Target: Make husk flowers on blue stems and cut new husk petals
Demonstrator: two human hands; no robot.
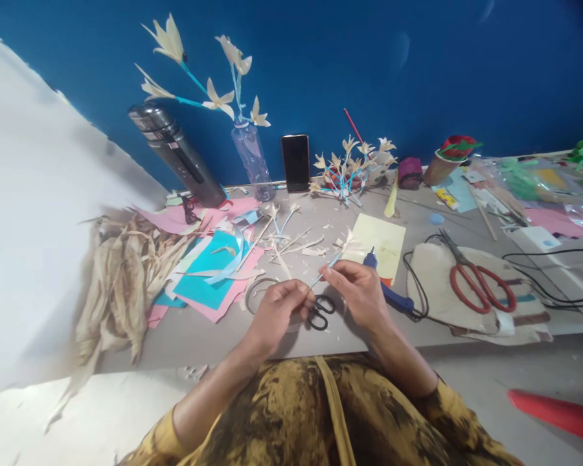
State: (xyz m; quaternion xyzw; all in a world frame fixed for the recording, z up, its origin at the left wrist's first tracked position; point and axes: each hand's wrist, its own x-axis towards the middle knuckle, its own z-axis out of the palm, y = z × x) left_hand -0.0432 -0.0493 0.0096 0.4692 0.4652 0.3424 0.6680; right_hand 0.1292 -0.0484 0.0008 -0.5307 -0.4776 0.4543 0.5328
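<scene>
Deep blue wall (320, 65) behind, cluttered grey worktop (189, 344) below it, and there hung one pale flower (351, 244) over the middle! Right hand (357, 288) had its blue stem (333, 261) pinched between thumb and fingers, partway along. Left hand (282, 307), its fingers drawn together too, pinched that stem's lower end! Black scissors (316, 309) sat right beside the left hand, blades hidden from view. Next to the right hand, a blue glue gun (396, 299) pointed its nozzle over yellow paper (381, 243), with red-handled scissors (462, 259) farther right!
</scene>
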